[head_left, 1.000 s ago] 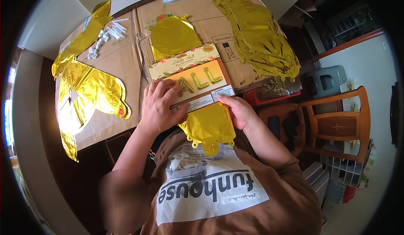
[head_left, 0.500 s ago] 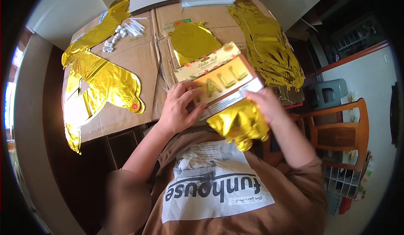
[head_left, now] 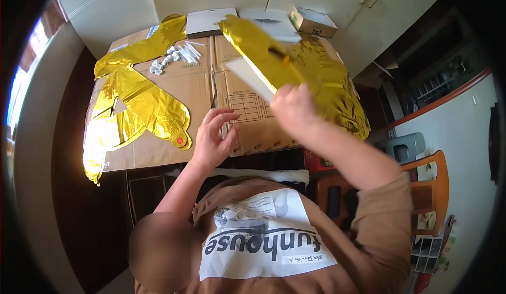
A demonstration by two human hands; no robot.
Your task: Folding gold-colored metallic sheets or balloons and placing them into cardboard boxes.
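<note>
My right hand [head_left: 295, 109] is raised over the right half of the cardboard sheet [head_left: 158, 86], its fingers closed. In it is a flat gold foil balloon [head_left: 258, 49], smeared by motion. Under the foil a pale flat card [head_left: 249, 77] sticks out to the left; its printed side is hidden. My left hand [head_left: 213, 138] hovers at the near edge of the cardboard, fingers apart and curved, holding nothing. To its left lies a large flat gold foil balloon [head_left: 153, 109] with a red spot at its tip.
Another gold balloon [head_left: 142, 46] stretches toward the back left, beside white sticks [head_left: 190, 53] and small white pieces [head_left: 158, 66]. Crumpled gold foil [head_left: 345, 94] covers the right side. A white box [head_left: 211, 22] and a small carton [head_left: 313, 21] stand behind. A wooden chair [head_left: 438, 188] is at right.
My right hand has swung up and away, carrying the card and gold foil off my left hand. The left hand has let go of the card. The view has tilted up.
</note>
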